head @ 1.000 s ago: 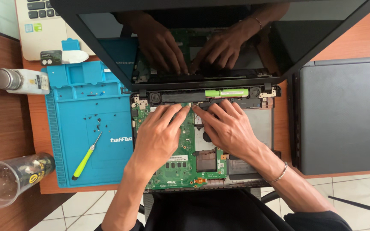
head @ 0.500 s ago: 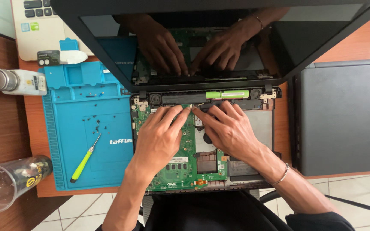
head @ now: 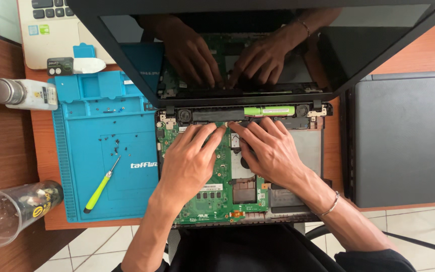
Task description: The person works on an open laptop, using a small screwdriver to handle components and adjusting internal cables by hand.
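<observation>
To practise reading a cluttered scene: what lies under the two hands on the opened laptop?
Under the left hand and right hand lies the green circuit board, bare around them. The fingertips meet near the hinge edge; what they press there is covered.

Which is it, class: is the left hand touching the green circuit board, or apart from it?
Touching. The head view shows the left hand lying flat on the green circuit board, fingertips pressed near its top edge.
</observation>
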